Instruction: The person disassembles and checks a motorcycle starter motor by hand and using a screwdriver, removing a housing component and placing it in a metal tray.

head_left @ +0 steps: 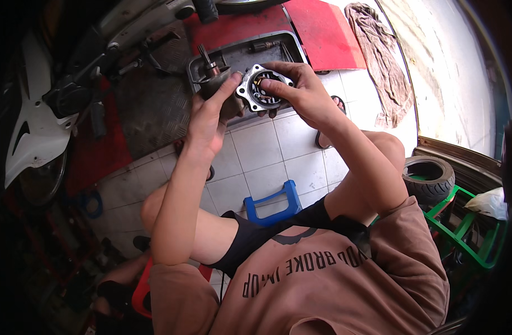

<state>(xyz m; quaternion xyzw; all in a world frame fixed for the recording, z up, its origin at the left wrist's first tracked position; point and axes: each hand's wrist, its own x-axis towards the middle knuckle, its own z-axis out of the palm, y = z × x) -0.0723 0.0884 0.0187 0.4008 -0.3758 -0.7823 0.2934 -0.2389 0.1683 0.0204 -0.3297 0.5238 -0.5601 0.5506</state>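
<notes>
My left hand is closed around a grey, rounded metal housing, and a splined shaft stands up out of it. Beside that, my right hand grips a round metal part with a scalloped, bolt-holed flange. Its open face is turned toward me, and my right thumb reaches into the opening, next to a small yellowish piece. The two metal parts are side by side; whether they are joined is hidden. Both are held over the near edge of a dark tray.
Loose tools lie in the tray. Red panels and a dark textured mat surround it. A motorcycle's white bodywork is at left. A brown cloth, tyre and green frame are at right; a blue stool is below.
</notes>
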